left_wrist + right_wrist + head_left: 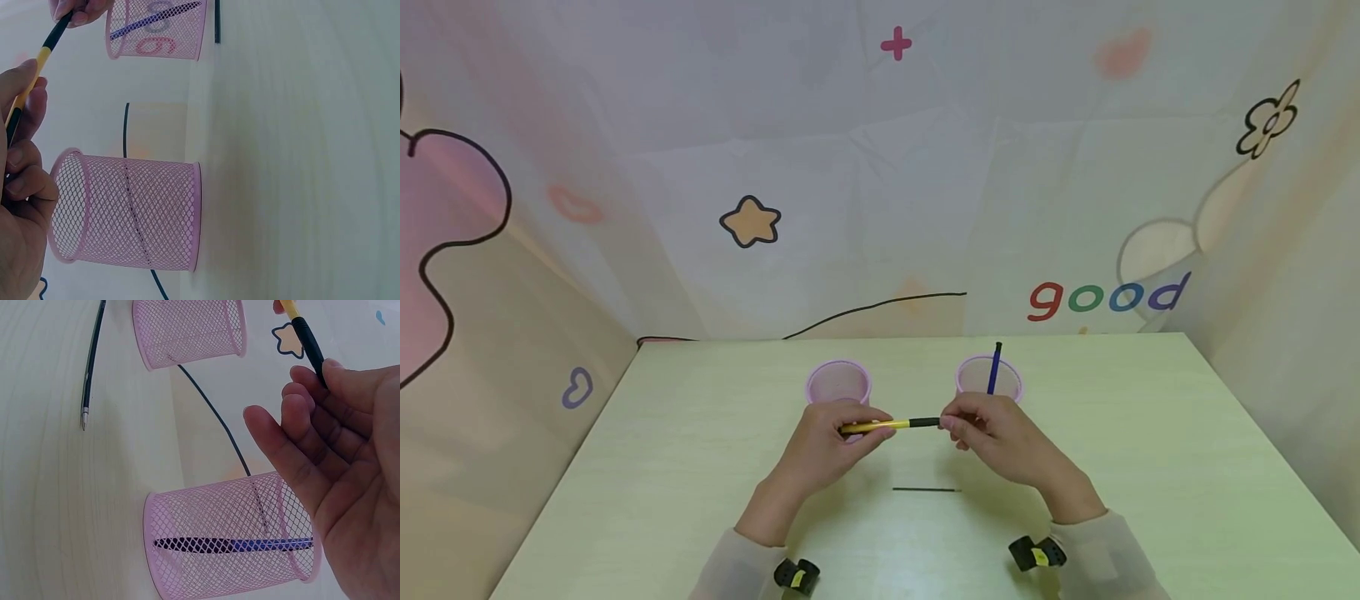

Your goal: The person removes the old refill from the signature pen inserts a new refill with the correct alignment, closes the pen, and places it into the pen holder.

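Note:
Above the table, my left hand (820, 446) grips the yellow barrel of a yellow and black pen (891, 425). The thumb and fingertips of my right hand (1003, 433) pinch its black end. The pen lies roughly level between the hands. Below it, a thin dark pen refill (925, 489) with a metal tip (84, 419) rests on the table. Behind my left hand stands a pink mesh pen cup (137, 212), and a second pink mesh cup (212, 512) stands behind my right. A blue pen (994, 371) leans upright in this second cup.
The pale wooden table (662, 467) ends at a printed cloth backdrop (880, 192), which also hangs along both sides. Black wrist cameras sit at the left sleeve (737, 571) and the right sleeve (1105, 558).

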The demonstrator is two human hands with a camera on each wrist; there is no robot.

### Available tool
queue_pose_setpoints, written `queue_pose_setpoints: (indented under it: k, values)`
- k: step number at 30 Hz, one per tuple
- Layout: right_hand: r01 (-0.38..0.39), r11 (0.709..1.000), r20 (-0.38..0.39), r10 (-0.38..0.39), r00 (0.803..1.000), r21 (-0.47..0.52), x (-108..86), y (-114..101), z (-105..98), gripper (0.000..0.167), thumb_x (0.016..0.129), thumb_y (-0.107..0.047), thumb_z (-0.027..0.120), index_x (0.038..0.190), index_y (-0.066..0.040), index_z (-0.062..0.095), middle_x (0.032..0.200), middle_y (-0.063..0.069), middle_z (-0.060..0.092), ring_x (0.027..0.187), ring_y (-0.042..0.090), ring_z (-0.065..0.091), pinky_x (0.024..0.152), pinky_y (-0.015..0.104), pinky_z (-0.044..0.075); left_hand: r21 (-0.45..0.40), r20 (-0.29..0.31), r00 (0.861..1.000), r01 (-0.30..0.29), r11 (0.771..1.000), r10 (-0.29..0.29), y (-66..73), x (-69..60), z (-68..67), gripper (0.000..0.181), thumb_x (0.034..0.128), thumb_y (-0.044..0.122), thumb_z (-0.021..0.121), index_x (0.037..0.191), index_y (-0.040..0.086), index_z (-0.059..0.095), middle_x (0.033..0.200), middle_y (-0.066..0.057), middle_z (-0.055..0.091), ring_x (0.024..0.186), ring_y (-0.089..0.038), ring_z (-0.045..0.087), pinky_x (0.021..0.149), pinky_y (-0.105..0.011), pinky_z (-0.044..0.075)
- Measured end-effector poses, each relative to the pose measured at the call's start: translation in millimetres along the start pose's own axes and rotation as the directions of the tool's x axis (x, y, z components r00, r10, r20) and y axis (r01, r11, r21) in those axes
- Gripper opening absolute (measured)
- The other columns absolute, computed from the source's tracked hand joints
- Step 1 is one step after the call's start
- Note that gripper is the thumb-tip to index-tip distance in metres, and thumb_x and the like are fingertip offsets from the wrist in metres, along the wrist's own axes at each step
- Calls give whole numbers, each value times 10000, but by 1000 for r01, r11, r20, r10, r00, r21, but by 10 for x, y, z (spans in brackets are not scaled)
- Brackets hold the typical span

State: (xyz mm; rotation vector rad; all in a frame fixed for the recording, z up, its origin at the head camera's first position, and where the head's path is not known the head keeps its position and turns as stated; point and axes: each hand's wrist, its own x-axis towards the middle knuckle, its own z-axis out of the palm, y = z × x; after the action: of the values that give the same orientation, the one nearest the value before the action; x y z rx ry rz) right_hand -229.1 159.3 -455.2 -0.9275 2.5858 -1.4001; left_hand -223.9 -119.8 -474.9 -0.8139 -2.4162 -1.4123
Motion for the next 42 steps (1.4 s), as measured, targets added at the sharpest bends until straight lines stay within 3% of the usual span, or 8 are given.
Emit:
queue_pose_setpoints:
  k: [6, 10, 18, 23, 29, 42]
  values:
    - [1, 1000, 1, -1, 1000, 6, 1, -4, 7, 101, 1039, -160, 636, 981, -126, 711, 844, 98, 654, 757, 232, 668, 690, 259, 565, -3, 10, 1000, 15, 1000, -15, -17, -5, -4, 104, 879, 197, 846, 981, 204, 823, 915, 87, 767, 754, -33, 639, 664, -226, 576]
    - [1, 1000, 0, -1, 1000, 0, -11, -12, 17, 97, 1035, -174, 646, 992, -127, 719, 853, 94, 648, 756, 154, 653, 691, 256, 562, -2, 24, 999, 24, 1000, -24, -17, -4, -13, 91, 888, 189, 838, 976, 205, 821, 911, 90, 760, 757, -44, 640, 672, -232, 583]
    - [12, 1000, -11, -12, 1000, -12, -8, -47, 24, 100, 1028, -197, 659, 1010, -141, 740, 860, -8, 643, 758, 98, 643, 692, 252, 561, 11, 22, 999, 40, 999, -40, -6, -11, -41, 83, 898, 219, 829, 980, 224, 821, 901, 112, 752, 747, -54, 626, 663, -230, 567]
    - [29, 1000, -16, -29, 999, -5, 14, -70, 53, 88, 1011, -204, 689, 1054, -161, 752, 902, -42, 690, 775, 87, 662, 728, 265, 595, 1, 18, 1000, 16, 1000, -16, -3, -11, -46, 74, 902, 223, 824, 976, 218, 819, 900, 109, 751, 726, -47, 608, 642, -226, 553]
    - [49, 999, -32, -49, 998, -10, 19, -100, 82, 113, 1001, -204, 700, 1081, -154, 762, 912, -41, 697, 763, 105, 665, 716, 265, 598, -7, 29, 1000, -6, 1000, 6, 6, 8, -36, 68, 913, 248, 814, 978, 230, 817, 891, 115, 744, 686, -50, 556, 600, -217, 512]
    - [61, 998, -65, -62, 996, -13, 28, -135, 52, 118, 1002, -175, 694, 1086, -156, 774, 854, -54, 661, 740, 158, 686, 671, 261, 575, 6, 53, 998, 27, 1000, -27, 57, 54, -100, 81, 916, 238, 811, 996, 240, 815, 903, 126, 738, 697, -50, 585, 624, -229, 545]
